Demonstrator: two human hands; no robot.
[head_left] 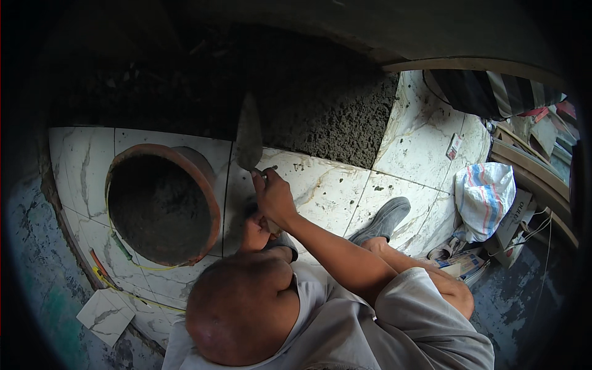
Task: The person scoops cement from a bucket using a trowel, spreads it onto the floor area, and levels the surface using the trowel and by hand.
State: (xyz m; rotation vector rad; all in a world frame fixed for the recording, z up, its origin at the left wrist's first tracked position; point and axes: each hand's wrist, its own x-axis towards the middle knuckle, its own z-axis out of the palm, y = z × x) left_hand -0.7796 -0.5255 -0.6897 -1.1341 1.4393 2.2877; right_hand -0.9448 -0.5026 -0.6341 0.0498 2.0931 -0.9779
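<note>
My right hand [275,198] is closed around the handle of a pointed trowel [250,137]. Its grey blade points away from me, over the edge where white marbled tiles [333,185] meet a dark bed of mortar [351,117]. Just below that hand, beside my left knee, shows what looks like my left hand [254,233]; the knee covers much of it and its fingers are not clear. To the left stands a round orange-brown tub [213,203] with grey mortar [163,213] inside.
A loose tile piece [106,317] and a yellow cord [154,303] lie at the lower left. On the right are a white striped sack [485,200], a carton [515,228] and wooden boards [530,166]. A small packet [454,147] rests on the tiles. Deep shadow covers the far left.
</note>
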